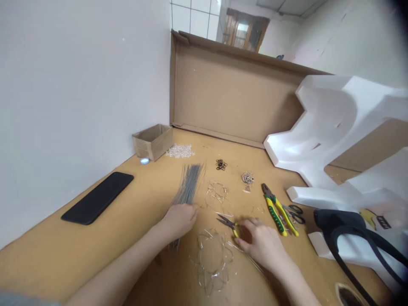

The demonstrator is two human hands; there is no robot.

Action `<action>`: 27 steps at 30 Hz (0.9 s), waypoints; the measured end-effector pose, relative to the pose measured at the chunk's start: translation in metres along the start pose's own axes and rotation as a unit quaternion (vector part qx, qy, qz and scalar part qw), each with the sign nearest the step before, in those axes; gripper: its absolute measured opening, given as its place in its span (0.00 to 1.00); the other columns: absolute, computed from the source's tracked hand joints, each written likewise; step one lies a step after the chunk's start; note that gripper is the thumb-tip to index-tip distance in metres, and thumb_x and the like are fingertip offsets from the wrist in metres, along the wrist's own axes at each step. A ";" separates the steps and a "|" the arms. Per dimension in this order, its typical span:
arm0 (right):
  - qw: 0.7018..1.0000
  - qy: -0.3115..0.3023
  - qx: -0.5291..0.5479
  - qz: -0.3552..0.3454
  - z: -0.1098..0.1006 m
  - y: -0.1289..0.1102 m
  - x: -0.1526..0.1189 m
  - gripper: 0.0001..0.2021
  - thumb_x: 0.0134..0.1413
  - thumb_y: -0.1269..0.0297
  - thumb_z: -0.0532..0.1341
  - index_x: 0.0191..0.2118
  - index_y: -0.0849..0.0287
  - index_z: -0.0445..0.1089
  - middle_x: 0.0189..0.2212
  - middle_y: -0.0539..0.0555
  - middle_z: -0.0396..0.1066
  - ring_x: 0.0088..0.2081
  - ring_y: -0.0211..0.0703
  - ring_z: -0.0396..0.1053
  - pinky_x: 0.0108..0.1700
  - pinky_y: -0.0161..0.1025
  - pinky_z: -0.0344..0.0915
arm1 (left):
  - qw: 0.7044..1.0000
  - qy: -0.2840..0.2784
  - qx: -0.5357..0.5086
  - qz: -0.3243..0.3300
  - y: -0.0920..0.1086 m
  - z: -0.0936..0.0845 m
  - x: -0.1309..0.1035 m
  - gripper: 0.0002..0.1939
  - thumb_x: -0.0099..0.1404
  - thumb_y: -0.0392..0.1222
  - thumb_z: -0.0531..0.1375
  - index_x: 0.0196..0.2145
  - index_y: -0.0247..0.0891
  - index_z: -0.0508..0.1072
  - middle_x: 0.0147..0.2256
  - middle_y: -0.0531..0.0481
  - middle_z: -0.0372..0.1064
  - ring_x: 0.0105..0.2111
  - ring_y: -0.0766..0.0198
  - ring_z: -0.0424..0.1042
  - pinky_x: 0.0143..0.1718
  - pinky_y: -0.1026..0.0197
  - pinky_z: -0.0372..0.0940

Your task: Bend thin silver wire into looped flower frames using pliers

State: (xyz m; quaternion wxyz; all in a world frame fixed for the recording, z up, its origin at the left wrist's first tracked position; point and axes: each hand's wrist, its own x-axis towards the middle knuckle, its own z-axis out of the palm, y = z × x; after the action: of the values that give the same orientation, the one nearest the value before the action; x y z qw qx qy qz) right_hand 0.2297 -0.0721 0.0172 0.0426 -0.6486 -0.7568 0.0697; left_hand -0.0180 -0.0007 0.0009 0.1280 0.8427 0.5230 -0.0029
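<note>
My left hand [181, 220] is closed around a bundle of thin grey wires [191, 182] on the table. To its right, my right hand [259, 240] has curled fingers around the yellow handles of small pliers [227, 221], whose dark jaws point left. Bent wire loops [213, 259] lie between my forearms. Beyond the small pliers is a smaller group of shaped wires [217, 192]. Long straight wires pass beneath my right hand.
Yellow-green pliers [276, 208] and scissors [295, 213] lie right, near white foam [334, 114]. A black phone [98, 197] and small cardboard box [153, 142] are left. Clear bits [180, 151], black rings [221, 165] and metal rings [247, 178] lie farther back.
</note>
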 end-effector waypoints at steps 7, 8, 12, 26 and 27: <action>0.999 -0.030 -0.032 -0.008 0.007 -0.003 0.000 0.19 0.43 0.66 0.57 0.46 0.57 0.64 0.41 0.57 0.68 0.40 0.49 0.66 0.40 0.39 0.59 | 0.998 0.037 0.032 -0.036 -0.010 -0.003 0.006 0.17 0.65 0.39 0.42 0.33 0.35 0.69 0.29 0.40 0.72 0.31 0.54 0.73 0.30 0.58 0.62; 0.999 -0.028 -0.027 -0.005 0.007 -0.003 0.001 0.19 0.43 0.65 0.57 0.45 0.57 0.64 0.42 0.57 0.67 0.41 0.48 0.66 0.40 0.39 0.59 | 0.998 0.049 0.016 -0.027 -0.009 -0.004 0.006 0.16 0.65 0.39 0.43 0.33 0.36 0.69 0.29 0.42 0.72 0.31 0.55 0.72 0.30 0.59 0.61; 1.000 -0.008 -0.004 -0.003 0.003 0.000 0.001 0.19 0.44 0.62 0.57 0.46 0.57 0.65 0.44 0.57 0.64 0.46 0.50 0.62 0.44 0.40 0.58 | 0.991 0.078 -0.092 0.054 -0.004 -0.004 0.008 0.12 0.62 0.37 0.46 0.32 0.39 0.69 0.31 0.49 0.71 0.32 0.63 0.70 0.32 0.65 0.60; 0.999 -0.019 -0.024 -0.035 0.007 0.005 -0.004 0.26 0.40 0.69 0.56 0.51 0.58 0.61 0.48 0.59 0.63 0.48 0.50 0.59 0.46 0.42 0.56 | 0.964 -0.015 0.092 0.251 0.049 -0.014 0.059 0.10 0.54 0.27 0.52 0.29 0.30 0.73 0.29 0.36 0.72 0.30 0.54 0.72 0.31 0.59 0.63; 0.999 -0.018 -0.032 -0.035 0.007 0.004 -0.003 0.26 0.40 0.70 0.55 0.51 0.58 0.62 0.47 0.59 0.63 0.47 0.50 0.59 0.46 0.42 0.57 | 0.963 -0.022 0.097 0.252 0.050 -0.013 0.061 0.10 0.53 0.26 0.52 0.28 0.28 0.73 0.28 0.35 0.72 0.30 0.53 0.72 0.31 0.58 0.63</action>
State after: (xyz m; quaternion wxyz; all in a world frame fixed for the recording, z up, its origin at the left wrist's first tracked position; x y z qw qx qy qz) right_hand 0.2328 -0.0753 0.0102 0.0106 -0.6214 -0.7814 0.0562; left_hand 0.0524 0.0343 0.0153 0.0537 0.9552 0.2885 -0.0396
